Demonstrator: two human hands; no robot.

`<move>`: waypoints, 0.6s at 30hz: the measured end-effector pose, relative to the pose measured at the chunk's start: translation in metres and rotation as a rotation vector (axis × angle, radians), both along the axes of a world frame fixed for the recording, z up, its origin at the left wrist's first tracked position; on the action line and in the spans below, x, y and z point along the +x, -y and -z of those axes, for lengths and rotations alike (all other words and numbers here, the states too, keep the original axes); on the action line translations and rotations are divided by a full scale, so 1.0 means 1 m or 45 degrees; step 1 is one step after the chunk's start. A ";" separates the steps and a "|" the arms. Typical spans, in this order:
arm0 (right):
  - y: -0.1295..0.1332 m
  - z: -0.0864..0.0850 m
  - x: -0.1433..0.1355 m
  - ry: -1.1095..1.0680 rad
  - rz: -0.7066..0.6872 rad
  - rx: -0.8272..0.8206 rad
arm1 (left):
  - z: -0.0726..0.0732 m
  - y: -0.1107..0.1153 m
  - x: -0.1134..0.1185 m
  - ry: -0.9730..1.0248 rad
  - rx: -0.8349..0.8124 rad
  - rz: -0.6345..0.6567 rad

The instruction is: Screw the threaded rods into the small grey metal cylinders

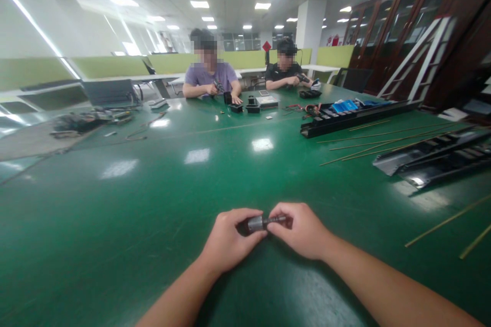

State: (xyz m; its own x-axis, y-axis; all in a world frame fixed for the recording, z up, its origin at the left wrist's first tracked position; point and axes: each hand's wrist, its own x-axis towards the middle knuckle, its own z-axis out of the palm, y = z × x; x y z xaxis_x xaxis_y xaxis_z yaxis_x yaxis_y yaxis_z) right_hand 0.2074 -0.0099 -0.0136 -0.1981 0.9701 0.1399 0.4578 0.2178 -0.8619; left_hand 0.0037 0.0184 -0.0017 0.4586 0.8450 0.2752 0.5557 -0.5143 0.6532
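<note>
Low over the green table, close in front of me, is a small grey metal cylinder (255,223) with a narrower stepped metal shaft (276,219) running out to its right. I cannot make out its exact kind. My left hand (232,240) curls around the cylinder, thumb in front and fingers behind. The shaft is pinched between thumb and fingers of my right hand (301,230), which hide its far end. Both hands nearly meet where cylinder and shaft join.
Black metal channels (441,158) and thin brass-coloured rods (360,153) lie to the right. Another long black channel (345,117) holds blue packets. Across the green table (153,204), two people (210,74) handle tools near small black boxes (253,107). Tangled parts (84,120) lie far left.
</note>
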 end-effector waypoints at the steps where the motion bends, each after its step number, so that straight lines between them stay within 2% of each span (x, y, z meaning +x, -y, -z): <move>1: 0.000 0.000 0.000 -0.001 0.000 -0.003 | 0.000 0.000 0.000 0.001 -0.003 0.002; 18: 0.000 -0.002 0.001 -0.006 0.009 0.003 | -0.001 -0.001 -0.002 0.020 -0.053 -0.026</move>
